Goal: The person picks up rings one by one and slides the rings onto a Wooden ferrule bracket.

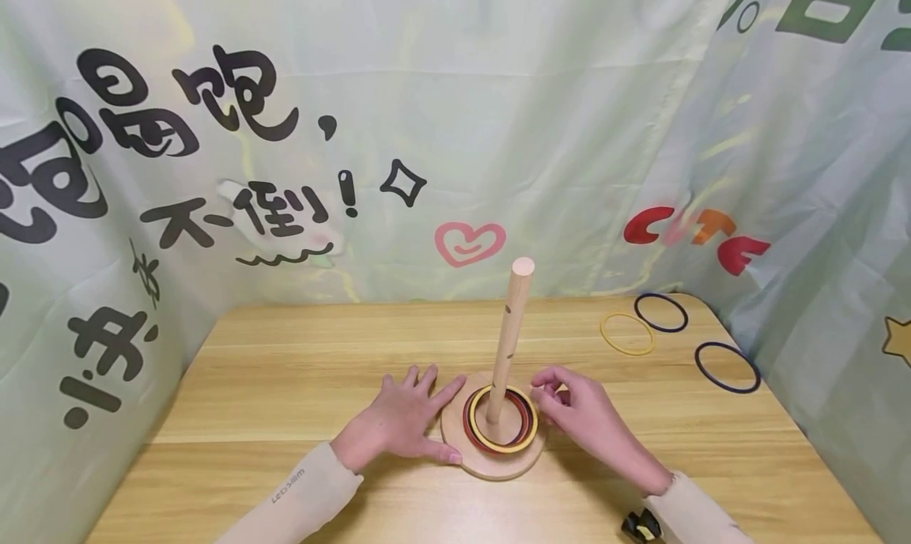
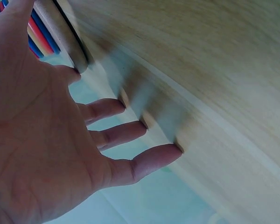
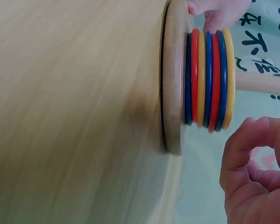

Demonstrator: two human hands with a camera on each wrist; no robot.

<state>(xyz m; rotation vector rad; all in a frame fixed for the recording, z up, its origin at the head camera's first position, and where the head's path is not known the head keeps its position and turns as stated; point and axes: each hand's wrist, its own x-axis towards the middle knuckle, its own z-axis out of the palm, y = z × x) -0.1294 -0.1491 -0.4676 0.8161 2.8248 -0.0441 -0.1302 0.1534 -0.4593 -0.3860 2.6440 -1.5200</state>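
Note:
A round wooden base (image 1: 498,466) bears an upright peg (image 1: 508,323). Around the peg's foot lies a stack of several thin rings in blue, red and yellow, with a yellow ring (image 3: 230,77) on top. My left hand (image 1: 398,425) is spread beside the base, its thumb and index finger at the rim and the other fingertips down on the table. Right of the stack, my right hand (image 1: 587,409) has loosely curled fingers (image 3: 240,144) with nothing between them, a little apart from the rings.
A yellow ring (image 1: 602,338) and a dark blue ring (image 1: 665,330) lie side by side at the table's back right. Another dark blue ring (image 1: 729,389) is close to the right edge. A printed curtain (image 1: 384,109) hangs behind and beside the wooden table (image 1: 299,346).

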